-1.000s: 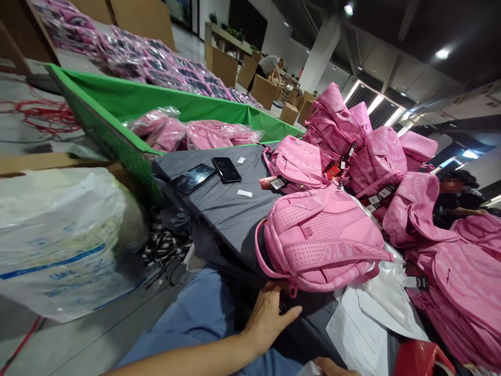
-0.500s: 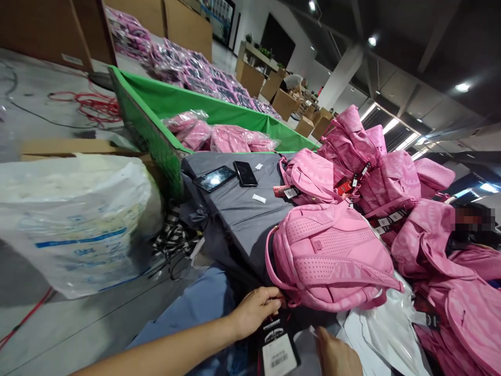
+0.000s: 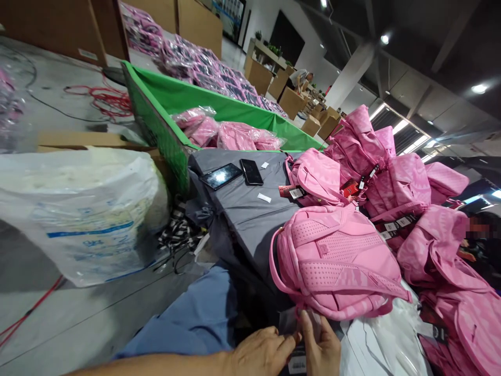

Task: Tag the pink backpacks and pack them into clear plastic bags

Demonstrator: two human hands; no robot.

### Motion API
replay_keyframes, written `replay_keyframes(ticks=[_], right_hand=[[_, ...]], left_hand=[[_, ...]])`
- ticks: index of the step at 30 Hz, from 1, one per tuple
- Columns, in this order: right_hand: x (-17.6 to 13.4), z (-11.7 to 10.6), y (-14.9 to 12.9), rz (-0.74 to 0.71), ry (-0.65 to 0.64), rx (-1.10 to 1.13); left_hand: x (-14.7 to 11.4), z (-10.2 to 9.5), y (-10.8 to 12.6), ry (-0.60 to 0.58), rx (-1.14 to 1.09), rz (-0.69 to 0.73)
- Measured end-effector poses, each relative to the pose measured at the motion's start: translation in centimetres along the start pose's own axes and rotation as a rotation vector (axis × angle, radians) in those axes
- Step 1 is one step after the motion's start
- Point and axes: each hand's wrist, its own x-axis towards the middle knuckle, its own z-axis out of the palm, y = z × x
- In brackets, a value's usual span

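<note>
While the pink patterned fabric backpack (image 3: 336, 258) lies on the grey cloth-covered worktop (image 3: 250, 216), fingers of the right hand (image 3: 324, 345) pinch a thin translucent sheet (image 3: 314, 319); the left hand (image 3: 260, 349) curls alongside, its hold unclear. Keeping the sheet taut should aid control.

The left grip (image 3: 261, 351) and right grip (image 3: 324, 344) meet by a barcoded tag (image 3: 297, 365), just beside a pink backpack (image 3: 340, 258).
</note>
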Motion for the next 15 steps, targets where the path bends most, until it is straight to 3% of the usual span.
replay_keyframes(ticks=[3, 6, 9, 15], right_hand=[[-0.2, 0.6, -0.4, 0.031, 0.091, -0.046], [-0.4, 0.9, -0.6, 0.066, 0.134, -0.117], [-0.3, 0.9, -0.8, 0.100, 0.131, -0.127], [-0.2, 0.7, -0.7, 0.103, 0.151, -0.136]], left_hand=[[-0.8, 0.4, -0.5, 0.072, -0.030, 0.002], [-1.4, 0.0, -1.4, 0.254, -0.292, -0.247], [-1.2, 0.0, -2.5, 0.423, -0.346, -0.443], [0.5, -0.2, -3.2, 0.394, -0.386, -0.357]])
